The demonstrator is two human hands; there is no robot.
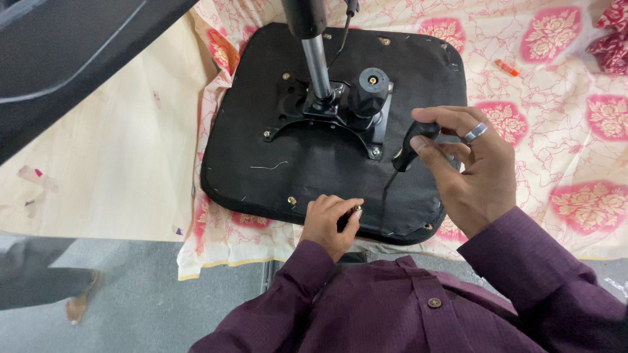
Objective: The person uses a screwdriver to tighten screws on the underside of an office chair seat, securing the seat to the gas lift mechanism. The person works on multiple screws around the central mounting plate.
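1. bolt (357, 210) sits at near edge of upturned chair seat (261, 163), pinched by left hand (330, 225) fingertips.
2. right hand (468, 163) fingers wrap screwdriver (407, 151), tip angled down toward seat.
3. judgement: seat bolt square, keep driver vertical.
4. beyond: gas cylinder (318, 65), knob (368, 91).

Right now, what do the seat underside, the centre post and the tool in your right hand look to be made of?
Seat underside: black non-woven fabric, matte and fuzzy, with stray threads, apparently stapled at the edge. Centre post: polished metal, likely chromed steel, given its bright reflections. Screwdriver in the right hand: black handle, probably plastic or rubber; thin dark shaft looks metal. The left hand pinches a small shiny fastener, probably metal.
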